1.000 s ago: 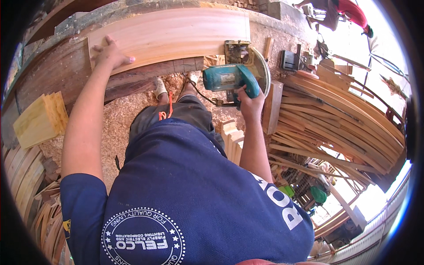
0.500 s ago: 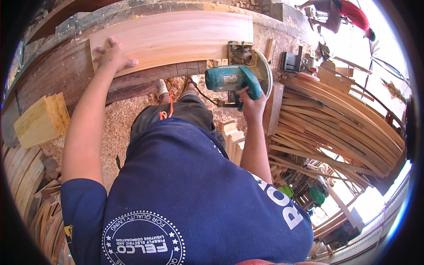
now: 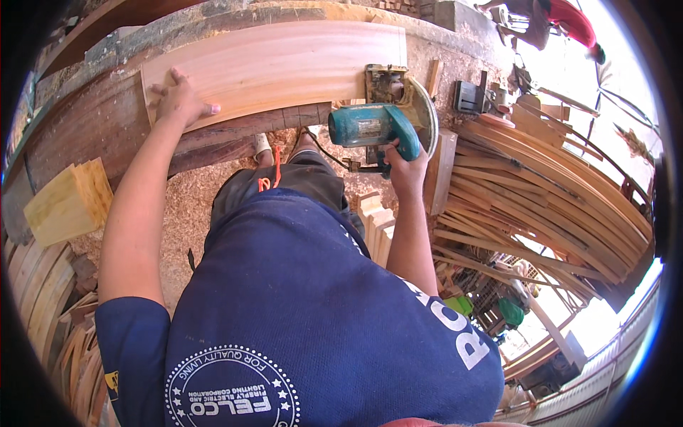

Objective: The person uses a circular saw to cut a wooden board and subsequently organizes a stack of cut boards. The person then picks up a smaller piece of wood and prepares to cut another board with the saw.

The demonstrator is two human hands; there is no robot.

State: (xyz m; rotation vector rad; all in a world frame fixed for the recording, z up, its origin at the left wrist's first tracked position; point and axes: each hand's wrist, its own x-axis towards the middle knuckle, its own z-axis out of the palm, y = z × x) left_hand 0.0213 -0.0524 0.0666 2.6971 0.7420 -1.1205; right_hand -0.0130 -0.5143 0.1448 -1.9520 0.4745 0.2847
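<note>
A long pale plank lies on a darker, worn wooden surface. My left hand rests on the plank's left end, its fingers spread over the wood. At the right end sits a teal circular saw with a metal base plate and a curved guard. My right hand grips its rear handle. The blade is hidden, and a black cord hangs beneath the saw. Sawdust and my sandalled feet show below the plank.
Stacked wooden strips fill the right side. Pale board pieces lie at the left, above curved timber pieces. A black metal tool sits right of the saw. A person in red is at the upper right, beyond the tools.
Plank, hands and saw shift only slightly in the picture, the plank a little lower than a second ago. Both hands keep their holds and the saw stays at the plank's right end.
</note>
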